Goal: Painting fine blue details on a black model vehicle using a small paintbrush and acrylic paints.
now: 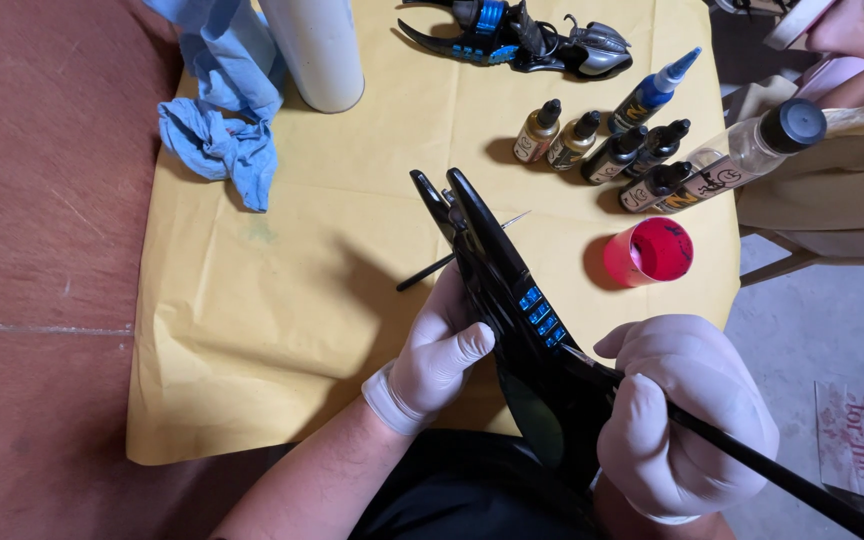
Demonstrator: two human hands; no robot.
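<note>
Two gloved hands, left hand (437,355) gripping black model part (507,300), right hand (687,415) holding brush (782,478)

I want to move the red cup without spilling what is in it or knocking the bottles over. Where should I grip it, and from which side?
Probably grip the red cup around its outer wall, below the rim, fingers kept out of its open mouth. Come from the near right side, toward the paper's edge: the small bottles stand crowded just behind it, and the black model piece lies to its left. Lift it straight up.

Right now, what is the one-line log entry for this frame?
left hand: grips glossy black blue-panelled model part | right hand: holds thin black paintbrush, tip on part | red paint cup: nearby
</note>
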